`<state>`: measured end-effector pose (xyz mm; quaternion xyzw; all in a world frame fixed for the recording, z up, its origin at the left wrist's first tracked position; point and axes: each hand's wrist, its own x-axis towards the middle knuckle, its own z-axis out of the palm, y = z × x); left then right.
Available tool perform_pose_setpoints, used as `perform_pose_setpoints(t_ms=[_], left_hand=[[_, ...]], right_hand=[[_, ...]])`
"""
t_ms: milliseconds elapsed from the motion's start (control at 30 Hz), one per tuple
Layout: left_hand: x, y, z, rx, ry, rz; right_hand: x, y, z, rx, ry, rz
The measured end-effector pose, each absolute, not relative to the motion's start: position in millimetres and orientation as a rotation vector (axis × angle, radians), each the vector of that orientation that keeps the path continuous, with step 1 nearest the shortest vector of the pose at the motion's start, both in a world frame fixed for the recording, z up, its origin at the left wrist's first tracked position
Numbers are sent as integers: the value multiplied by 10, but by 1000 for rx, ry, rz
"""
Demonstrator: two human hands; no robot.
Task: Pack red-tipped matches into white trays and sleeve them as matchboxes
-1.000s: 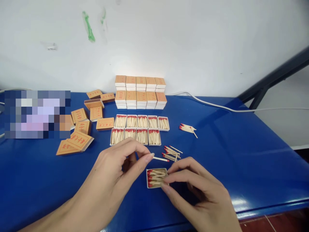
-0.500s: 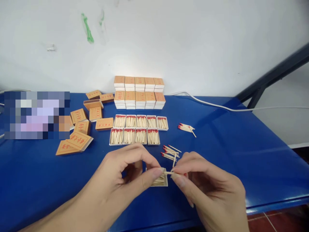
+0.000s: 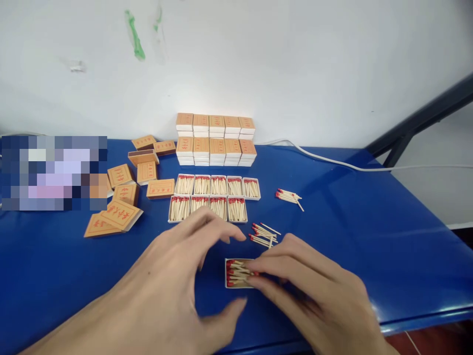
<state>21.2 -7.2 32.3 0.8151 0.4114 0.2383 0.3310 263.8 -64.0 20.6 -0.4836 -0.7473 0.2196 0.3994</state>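
A small white matchbox tray (image 3: 226,281) lies on the blue table in front of me, partly filled with red-tipped matches (image 3: 235,272). My right hand (image 3: 306,291) reaches over the tray's right end, thumb and index finger pinched on a match (image 3: 256,273) whose red head shows between them. The fingers cover that end of the tray. To the left, my left hand (image 3: 188,281) is open and empty, thumb and fingers spread apart around the tray's left side without touching it. A loose pile of matches (image 3: 264,234) lies just beyond my right hand.
Two rows of filled matchbox trays (image 3: 218,209) stand further back, with stacked closed matchboxes (image 3: 216,148) behind them. Empty-looking matchbox sleeves (image 3: 121,214) are scattered at the left. Another small match pile (image 3: 288,196) lies right. A white cable (image 3: 325,160) crosses the back.
My left hand has let go of the match and opened, drawing away from the tray. My right hand has moved left and down to the tray, uncovering the matches at its left end.
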Motion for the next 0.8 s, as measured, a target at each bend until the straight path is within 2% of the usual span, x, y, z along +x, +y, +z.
perform_pose_setpoints(t_ms=[267, 533, 800], left_hand=[[231, -94, 214, 2150, 1047, 355], [265, -76, 169, 2171, 1027, 401], [282, -57, 159, 2155, 1014, 451]], right_hand=[[2609, -658, 17, -1143, -2098, 476], [2702, -650, 73, -1331, -2031, 453], [2693, -632, 11, -1334, -1984, 478]])
